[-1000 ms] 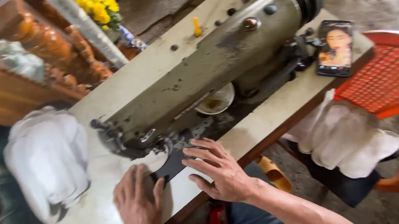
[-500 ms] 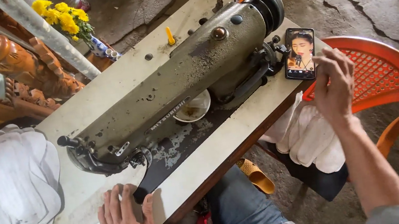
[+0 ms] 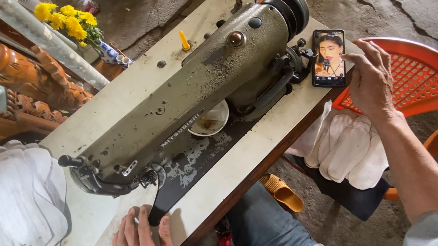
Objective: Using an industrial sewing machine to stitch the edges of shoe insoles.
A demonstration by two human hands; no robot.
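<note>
An old olive-green sewing machine [image 3: 189, 96] lies across a pale table [image 3: 264, 145]. My left hand [image 3: 142, 245] rests flat on a pale fabric piece [image 3: 113, 235] just in front of the needle end [image 3: 147, 179]. My right hand [image 3: 371, 79] hovers with fingers spread beside a smartphone [image 3: 328, 57] lying at the table's right end, near the handwheel [image 3: 289, 5]. That hand holds nothing.
A stack of white fabric pieces [image 3: 15, 204] sits at the left. More white pieces [image 3: 347, 150] lie on an orange plastic chair [image 3: 421, 82]. A small white bowl [image 3: 211, 124] sits under the machine arm. Yellow flowers [image 3: 67, 20] and carved wood [image 3: 7, 68] stand behind.
My right hand left the fabric at the needle and travelled right to the phone. My left hand stayed on the fabric piece. The view shifted and tilted.
</note>
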